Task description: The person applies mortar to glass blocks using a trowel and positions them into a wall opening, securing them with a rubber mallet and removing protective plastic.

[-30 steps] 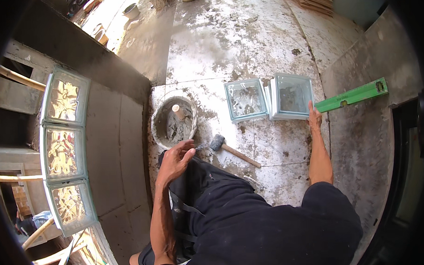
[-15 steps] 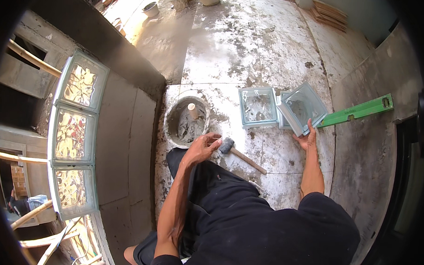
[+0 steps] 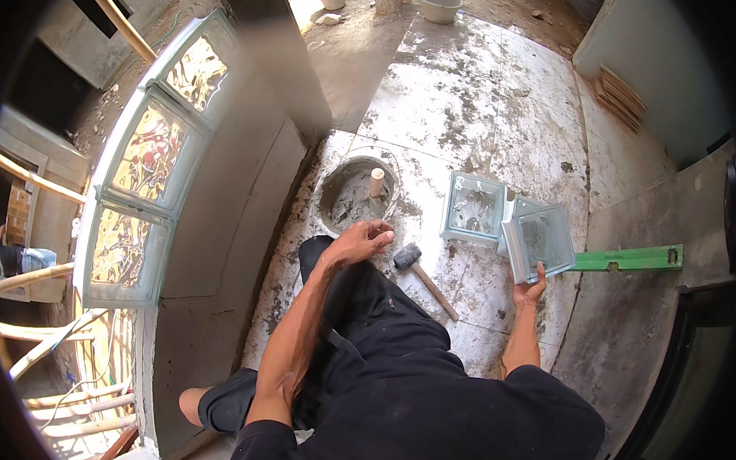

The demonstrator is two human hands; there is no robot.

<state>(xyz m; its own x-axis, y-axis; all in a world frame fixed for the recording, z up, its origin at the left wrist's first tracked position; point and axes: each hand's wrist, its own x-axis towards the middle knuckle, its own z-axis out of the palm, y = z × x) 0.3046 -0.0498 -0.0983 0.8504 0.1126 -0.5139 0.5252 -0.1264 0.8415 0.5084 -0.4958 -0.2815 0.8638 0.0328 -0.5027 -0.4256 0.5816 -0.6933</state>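
My right hand (image 3: 530,291) grips the lower edge of a clear glass block (image 3: 545,242) and holds it lifted and tilted above the stained floor. A second glass block (image 3: 473,206) lies flat just to its left. My left hand (image 3: 362,241) hovers over my knee with its fingers loosely curled and nothing in it. It is close to a round bucket of grey mortar (image 3: 353,198) with a wooden trowel handle (image 3: 375,182) sticking up. A black rubber mallet (image 3: 422,277) with a wooden handle lies on the floor between my hands.
A green spirit level (image 3: 628,259) lies on the floor to the right, behind the lifted block. On the left stands a wall of set glass blocks (image 3: 143,169) in a rendered frame. Two more buckets (image 3: 440,5) sit far back, and stacked tiles (image 3: 620,99) lean at the right wall.
My right hand has picked the right-hand glass block off the floor and tilted it up. My left hand has drawn back slightly from the mortar bucket. The view has shifted.
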